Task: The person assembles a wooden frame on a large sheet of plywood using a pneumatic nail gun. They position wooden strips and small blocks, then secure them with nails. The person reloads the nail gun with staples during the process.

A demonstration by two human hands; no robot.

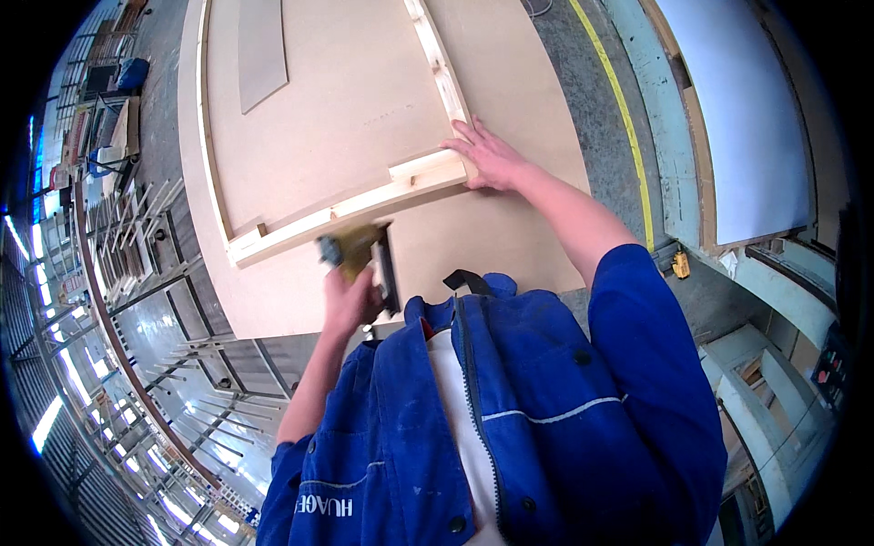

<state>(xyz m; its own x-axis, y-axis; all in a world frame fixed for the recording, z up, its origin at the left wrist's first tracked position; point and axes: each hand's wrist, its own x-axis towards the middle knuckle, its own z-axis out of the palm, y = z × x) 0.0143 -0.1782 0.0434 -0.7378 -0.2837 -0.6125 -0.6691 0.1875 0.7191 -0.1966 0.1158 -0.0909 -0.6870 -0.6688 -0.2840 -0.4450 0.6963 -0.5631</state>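
We have a wooden frame (300, 224) lying flat on a big tan board (492, 237), right in front of the person. Pale yellow timber, narrow square-cut strips, dark knots along them. We see three sides: left rail (208, 136), near rail (373, 197), right rail (444, 82); the far end runs out of view. A short block (426, 166) of the same pale wood lies against the inner side of the near rail at the right corner; a smaller block (258, 231) sits inside the left corner. Inside the frame, toward the far left, a thin greyish panel piece (261, 55) lies on the board.

Left hand (349, 298): fingers wrapped round the grip of a nailer-type tool (360, 253), dull yellow body, grey-green end at left, long dark bar at right. Motion blur, so we can't get finer detail. It's on the near side of the near rail, with board showing between.

Right hand (496, 162): fingers (468, 131) extended and spread over the right near corner, touching the right rail; we can't tell how hard they press.

We also note the blue jacket (546, 382) on the wearer, a yellow line (619, 109) on the floor to the right, a white sheet (737, 118) farther right, a small yellow object (680, 265) near that, and metal racks (214, 364) on the left.
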